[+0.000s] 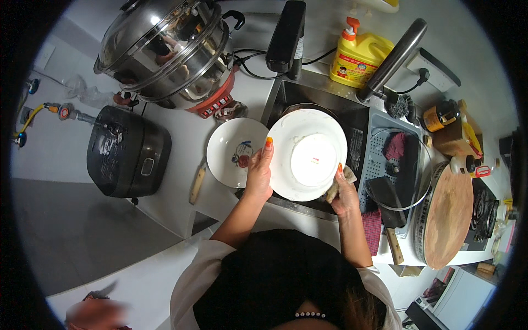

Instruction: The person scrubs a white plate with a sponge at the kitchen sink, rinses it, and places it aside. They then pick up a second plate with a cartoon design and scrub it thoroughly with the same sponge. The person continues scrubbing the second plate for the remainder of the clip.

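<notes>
A white plate [283, 143] is held over the sink [317, 210], its underside with a raised foot ring and small printed mark facing up. My left hand [259, 175] grips its left edge, thumb on top. At the lower right edge my right hand [345, 197] grips the plate, with a crumpled beige cloth [332, 192] caught against it. My fingers beneath the plate are hidden. A second white dish [223, 146] with a blue and red design lies on the counter just left of my left hand. Part of a round dark-rimmed thing shows behind the held plate.
Behind the sink stand a faucet [393, 59] and a yellow soap bottle [357, 58]. To the right are a grey drain basket [379, 118], a glass lid, a cleaver [385, 201] and a round chopping board [450, 217]. A steel steamer [165, 52] and black cooker [129, 154] stand left.
</notes>
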Available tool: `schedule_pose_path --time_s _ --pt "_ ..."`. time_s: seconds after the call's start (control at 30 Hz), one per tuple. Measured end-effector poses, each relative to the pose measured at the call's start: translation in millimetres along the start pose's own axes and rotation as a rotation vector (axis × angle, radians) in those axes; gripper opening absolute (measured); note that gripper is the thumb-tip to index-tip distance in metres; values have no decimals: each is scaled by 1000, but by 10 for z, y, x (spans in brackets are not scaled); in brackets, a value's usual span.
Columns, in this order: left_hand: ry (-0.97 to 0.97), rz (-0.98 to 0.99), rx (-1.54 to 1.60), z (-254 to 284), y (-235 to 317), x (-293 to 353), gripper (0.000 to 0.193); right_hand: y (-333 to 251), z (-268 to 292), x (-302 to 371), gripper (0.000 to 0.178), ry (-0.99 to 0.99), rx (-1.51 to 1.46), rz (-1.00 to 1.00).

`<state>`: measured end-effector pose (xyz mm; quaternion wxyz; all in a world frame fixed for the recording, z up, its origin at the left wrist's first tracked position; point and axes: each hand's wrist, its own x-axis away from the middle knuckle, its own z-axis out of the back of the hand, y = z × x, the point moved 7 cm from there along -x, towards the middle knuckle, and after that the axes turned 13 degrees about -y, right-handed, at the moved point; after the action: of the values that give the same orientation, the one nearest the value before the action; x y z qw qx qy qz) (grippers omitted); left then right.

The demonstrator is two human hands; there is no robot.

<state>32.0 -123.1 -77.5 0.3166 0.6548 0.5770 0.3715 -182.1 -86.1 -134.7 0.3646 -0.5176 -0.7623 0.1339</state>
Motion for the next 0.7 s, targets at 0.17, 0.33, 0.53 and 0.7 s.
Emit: schedule_pose_path --time_s 0.17,0.33,0.53,0.7 --pt "82 -17 -158 102 40 101 38 -63 207 -43 31 150 156 98" --pt "211 33 -73 -190 279 225 34 -370 198 95 32 321 269 423" --pt "80 -49 -230 -207 190 255 38 -777 -721 424 34 74 881 783" --pt "29 -84 -430 -260 161 329 37 -638 -1350 545 30 -292 1275 971"
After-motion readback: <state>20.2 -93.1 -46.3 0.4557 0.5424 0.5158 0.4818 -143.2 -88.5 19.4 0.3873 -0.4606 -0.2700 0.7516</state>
